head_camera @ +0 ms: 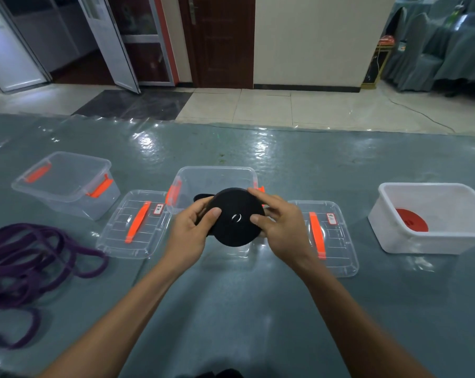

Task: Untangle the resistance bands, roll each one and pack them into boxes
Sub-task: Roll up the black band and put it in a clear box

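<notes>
A black resistance band rolled into a flat disc is held above the table between both hands. My left hand grips its left edge, thumb on the face. My right hand grips the right edge, with fingers over the top rim. A short loose tail sticks out at the upper left of the roll. Just behind it stands an open clear box with orange latches. A tangled purple band lies at the left. A rolled red band sits in the white box at the right.
A second clear box stands at the far left. Two clear lids with orange handles lie flat, one left of centre and one right of centre. The table has a glossy grey-green cover, and its far edge borders a tiled floor.
</notes>
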A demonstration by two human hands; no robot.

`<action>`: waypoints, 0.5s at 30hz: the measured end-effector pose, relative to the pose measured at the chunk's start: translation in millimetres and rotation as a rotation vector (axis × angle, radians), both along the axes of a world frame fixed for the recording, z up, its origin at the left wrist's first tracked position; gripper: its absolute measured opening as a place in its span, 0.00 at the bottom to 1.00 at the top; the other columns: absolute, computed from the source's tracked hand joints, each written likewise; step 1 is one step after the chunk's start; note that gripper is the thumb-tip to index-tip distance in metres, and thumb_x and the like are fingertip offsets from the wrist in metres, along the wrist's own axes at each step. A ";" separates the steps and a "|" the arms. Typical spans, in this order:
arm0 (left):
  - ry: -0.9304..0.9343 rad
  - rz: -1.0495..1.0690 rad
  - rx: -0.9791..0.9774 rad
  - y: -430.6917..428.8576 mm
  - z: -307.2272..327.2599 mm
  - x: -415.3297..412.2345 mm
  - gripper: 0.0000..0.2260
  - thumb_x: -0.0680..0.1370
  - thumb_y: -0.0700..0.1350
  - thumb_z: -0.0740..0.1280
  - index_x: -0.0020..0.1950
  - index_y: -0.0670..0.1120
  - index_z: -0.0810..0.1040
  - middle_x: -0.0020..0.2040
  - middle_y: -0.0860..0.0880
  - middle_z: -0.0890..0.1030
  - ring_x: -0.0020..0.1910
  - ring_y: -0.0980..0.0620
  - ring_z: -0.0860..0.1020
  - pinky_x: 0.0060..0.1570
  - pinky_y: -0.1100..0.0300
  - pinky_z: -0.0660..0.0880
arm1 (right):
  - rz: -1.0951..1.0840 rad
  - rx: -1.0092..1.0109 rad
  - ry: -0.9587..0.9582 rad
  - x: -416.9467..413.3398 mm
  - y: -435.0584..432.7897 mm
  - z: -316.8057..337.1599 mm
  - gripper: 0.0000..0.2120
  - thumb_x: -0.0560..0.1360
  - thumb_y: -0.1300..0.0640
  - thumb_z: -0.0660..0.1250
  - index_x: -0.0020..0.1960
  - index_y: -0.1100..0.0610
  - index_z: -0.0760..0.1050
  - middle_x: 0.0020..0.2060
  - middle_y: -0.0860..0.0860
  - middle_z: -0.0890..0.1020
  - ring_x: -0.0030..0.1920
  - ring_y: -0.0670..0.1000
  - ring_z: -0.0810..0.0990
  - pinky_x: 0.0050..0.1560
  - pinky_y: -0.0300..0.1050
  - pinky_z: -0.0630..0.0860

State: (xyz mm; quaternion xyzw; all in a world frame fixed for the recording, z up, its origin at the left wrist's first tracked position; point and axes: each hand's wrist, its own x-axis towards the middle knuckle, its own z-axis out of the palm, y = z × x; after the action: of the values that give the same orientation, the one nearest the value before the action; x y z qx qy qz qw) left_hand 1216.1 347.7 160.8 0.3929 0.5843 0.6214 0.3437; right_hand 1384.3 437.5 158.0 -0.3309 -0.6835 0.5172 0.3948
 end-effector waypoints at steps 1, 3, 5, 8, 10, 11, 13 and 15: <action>0.005 0.002 0.001 0.2 -2.0 0.0 0.10 0.82 0.38 0.64 0.59 0.48 0.81 0.53 0.46 0.85 0.51 0.52 0.83 0.47 0.61 0.80 | 0.012 -0.065 0.036 -1.1 -0.4 -1.1 0.27 0.73 0.71 0.68 0.66 0.48 0.79 0.58 0.50 0.82 0.57 0.53 0.82 0.53 0.55 0.83; 0.015 0.004 -0.017 0.6 -2.6 -4.9 0.10 0.82 0.38 0.63 0.59 0.46 0.81 0.53 0.45 0.85 0.51 0.52 0.84 0.48 0.61 0.80 | 0.071 -0.190 0.093 -1.2 -3.4 -0.6 0.26 0.75 0.72 0.67 0.68 0.51 0.78 0.59 0.55 0.82 0.56 0.55 0.84 0.44 0.54 0.84; -0.016 -0.008 -0.073 0.7 -1.8 -13.9 0.10 0.83 0.39 0.62 0.59 0.45 0.81 0.50 0.45 0.85 0.49 0.52 0.84 0.46 0.60 0.81 | 0.126 -0.195 0.090 1.1 -3.9 0.1 0.25 0.76 0.71 0.67 0.69 0.54 0.76 0.59 0.55 0.82 0.54 0.53 0.84 0.43 0.49 0.84; -0.081 -0.036 -0.148 1.2 -1.3 -25.2 0.10 0.83 0.43 0.62 0.60 0.46 0.82 0.50 0.42 0.85 0.48 0.50 0.82 0.45 0.57 0.80 | 0.141 -0.141 0.049 0.5 -1.4 3.7 0.23 0.76 0.70 0.68 0.69 0.54 0.76 0.57 0.53 0.84 0.52 0.50 0.85 0.44 0.42 0.83; -0.153 -0.005 -0.155 3.8 -3.1 -28.7 0.11 0.83 0.45 0.62 0.61 0.44 0.82 0.50 0.43 0.85 0.47 0.50 0.82 0.45 0.57 0.79 | 0.149 -0.234 0.105 -6.3 1.5 3.7 0.22 0.77 0.70 0.68 0.67 0.53 0.78 0.53 0.53 0.85 0.51 0.53 0.86 0.43 0.50 0.84; -0.194 0.029 -0.151 6.2 -3.5 -28.5 0.12 0.83 0.46 0.62 0.61 0.43 0.81 0.51 0.44 0.85 0.47 0.50 0.82 0.45 0.56 0.79 | 0.142 -0.293 0.144 -11.9 2.6 2.7 0.21 0.77 0.70 0.67 0.65 0.53 0.79 0.52 0.53 0.86 0.50 0.55 0.86 0.42 0.53 0.84; -0.242 0.105 -0.125 11.4 -5.0 -26.8 0.13 0.84 0.46 0.61 0.62 0.42 0.81 0.52 0.44 0.85 0.47 0.51 0.82 0.43 0.57 0.79 | 0.105 -0.376 0.206 -25.2 4.6 -0.4 0.18 0.76 0.70 0.68 0.61 0.53 0.81 0.50 0.54 0.87 0.48 0.56 0.86 0.40 0.53 0.84; -0.243 0.196 -0.096 16.0 -10.3 -27.2 0.12 0.84 0.47 0.61 0.61 0.47 0.82 0.55 0.45 0.85 0.50 0.50 0.83 0.45 0.55 0.81 | 0.055 -0.426 0.235 -40.5 4.6 -5.2 0.17 0.76 0.70 0.68 0.59 0.53 0.82 0.49 0.55 0.87 0.49 0.57 0.86 0.38 0.51 0.83</action>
State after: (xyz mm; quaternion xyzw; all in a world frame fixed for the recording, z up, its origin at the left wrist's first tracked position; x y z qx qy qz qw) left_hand 1188.9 363.8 150.6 0.2388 0.6031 0.6662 0.3679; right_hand 1343.9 442.1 152.8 -0.3253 -0.5173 0.6951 0.3788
